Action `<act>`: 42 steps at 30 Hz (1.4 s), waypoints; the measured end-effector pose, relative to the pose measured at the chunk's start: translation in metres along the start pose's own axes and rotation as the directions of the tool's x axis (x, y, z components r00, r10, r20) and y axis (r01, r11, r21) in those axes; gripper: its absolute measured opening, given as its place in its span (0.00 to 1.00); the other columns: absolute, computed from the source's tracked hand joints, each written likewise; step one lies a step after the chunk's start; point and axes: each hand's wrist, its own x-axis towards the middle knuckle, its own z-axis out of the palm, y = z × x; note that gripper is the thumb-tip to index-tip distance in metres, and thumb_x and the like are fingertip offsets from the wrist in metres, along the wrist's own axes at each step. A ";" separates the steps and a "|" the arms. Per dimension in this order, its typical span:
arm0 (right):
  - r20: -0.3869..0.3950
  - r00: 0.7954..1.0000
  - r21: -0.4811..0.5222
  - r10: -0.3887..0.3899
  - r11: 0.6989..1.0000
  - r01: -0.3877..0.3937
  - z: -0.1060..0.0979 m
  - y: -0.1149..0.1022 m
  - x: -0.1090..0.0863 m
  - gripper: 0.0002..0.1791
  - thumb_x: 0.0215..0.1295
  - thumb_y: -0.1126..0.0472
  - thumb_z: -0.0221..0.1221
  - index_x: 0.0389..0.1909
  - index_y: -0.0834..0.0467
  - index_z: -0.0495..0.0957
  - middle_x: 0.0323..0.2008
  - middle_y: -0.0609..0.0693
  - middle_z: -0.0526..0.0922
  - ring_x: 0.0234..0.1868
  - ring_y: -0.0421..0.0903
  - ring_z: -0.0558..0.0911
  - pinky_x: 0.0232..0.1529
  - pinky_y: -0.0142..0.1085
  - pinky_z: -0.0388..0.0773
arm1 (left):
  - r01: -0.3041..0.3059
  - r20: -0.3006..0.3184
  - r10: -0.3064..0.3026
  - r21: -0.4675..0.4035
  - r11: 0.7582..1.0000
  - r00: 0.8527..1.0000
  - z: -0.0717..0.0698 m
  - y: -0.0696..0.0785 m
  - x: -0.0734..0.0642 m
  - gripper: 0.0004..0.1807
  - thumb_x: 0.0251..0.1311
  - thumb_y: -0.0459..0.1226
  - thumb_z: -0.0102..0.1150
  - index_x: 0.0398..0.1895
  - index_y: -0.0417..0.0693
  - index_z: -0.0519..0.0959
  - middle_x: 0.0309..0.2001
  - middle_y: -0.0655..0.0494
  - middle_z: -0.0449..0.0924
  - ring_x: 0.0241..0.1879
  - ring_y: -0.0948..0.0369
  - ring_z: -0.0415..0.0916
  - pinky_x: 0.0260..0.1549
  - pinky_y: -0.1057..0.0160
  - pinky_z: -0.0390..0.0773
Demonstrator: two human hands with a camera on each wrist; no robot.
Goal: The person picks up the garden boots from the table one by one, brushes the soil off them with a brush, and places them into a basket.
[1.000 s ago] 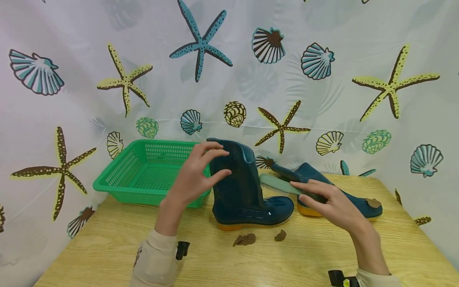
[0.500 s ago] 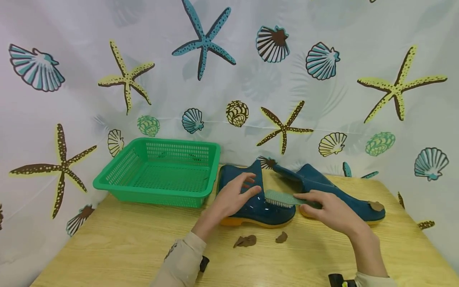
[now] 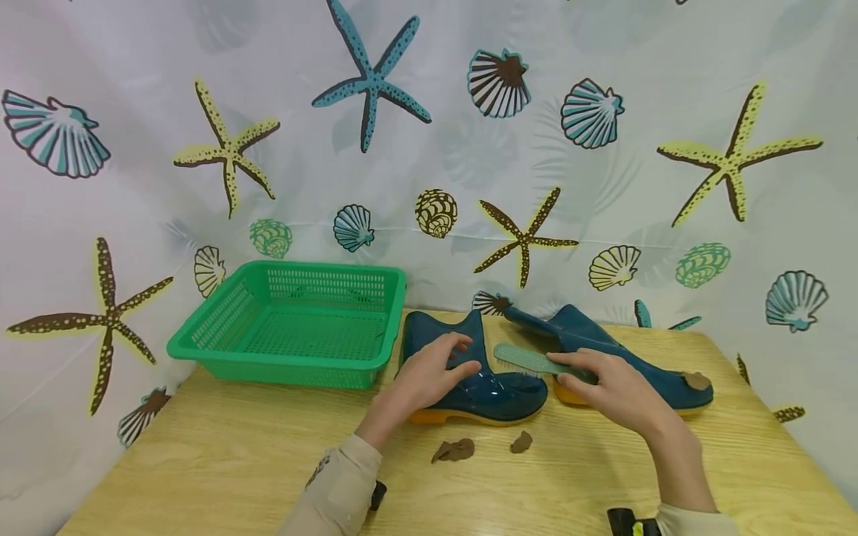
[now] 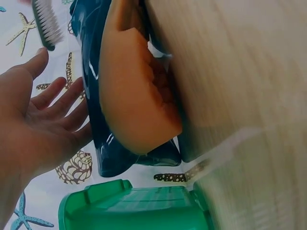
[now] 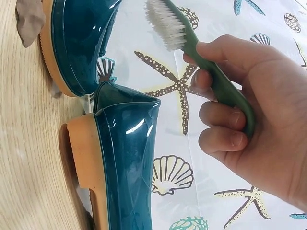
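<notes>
My right hand (image 3: 613,387) grips a green scrub brush (image 3: 526,359); in the right wrist view the fingers curl round its handle (image 5: 225,88), white bristles (image 5: 165,24) showing beyond. Just below and left of the brush head is the near dark blue rubber boot (image 3: 512,398) with an orange sole (image 4: 129,91), its shaft low and leaning back. In front of that shaft is my left hand (image 3: 429,376), fingers spread and loosely bent, gripping nothing; whether it touches the boot cannot be told. A second blue boot (image 3: 623,365) lies to the right, a brown lump (image 3: 697,380) on its toe.
A green plastic basket (image 3: 281,365) stands at the back left of the wooden table (image 3: 523,499). Two brown lumps, a larger one (image 3: 454,450) and a smaller one (image 3: 521,442), lie before the near boot. A shell-and-starfish curtain (image 3: 302,186) hangs behind.
The near boot, upright a second ago, now has its shaft low. My left hand moved right and down beside it. The brush dipped to the boot's foot, then rose slightly.
</notes>
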 end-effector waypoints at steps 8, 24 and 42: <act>-0.023 1.000 0.007 0.008 1.000 -0.008 -0.003 0.000 -0.004 0.25 0.74 0.46 0.55 0.66 0.51 0.75 0.62 0.60 0.77 0.61 0.63 0.75 0.54 0.61 0.75 | 0.012 0.008 -0.013 0.125 0.992 1.000 0.005 0.006 0.014 0.29 0.70 0.58 0.52 0.68 0.57 0.71 0.63 0.56 0.76 0.59 0.55 0.76 0.59 0.49 0.76; -0.055 0.998 0.024 0.018 1.000 -0.016 -0.018 0.004 -0.013 0.26 0.75 0.45 0.53 0.68 0.50 0.73 0.64 0.60 0.75 0.60 0.62 0.77 0.51 0.59 0.77 | 0.083 0.014 -0.101 0.458 0.885 0.995 0.015 0.025 0.055 0.31 0.67 0.61 0.52 0.65 0.55 0.75 0.60 0.54 0.78 0.51 0.54 0.80 0.48 0.52 0.81; -0.069 0.997 0.063 0.018 0.998 -0.014 -0.020 0.009 -0.016 0.24 0.75 0.50 0.55 0.67 0.52 0.73 0.65 0.61 0.74 0.58 0.60 0.79 0.50 0.56 0.78 | 0.165 -0.026 -0.185 0.585 0.794 0.982 0.031 0.035 0.074 0.26 0.62 0.62 0.58 0.32 0.50 0.85 0.59 0.45 0.73 0.55 0.44 0.73 0.58 0.44 0.72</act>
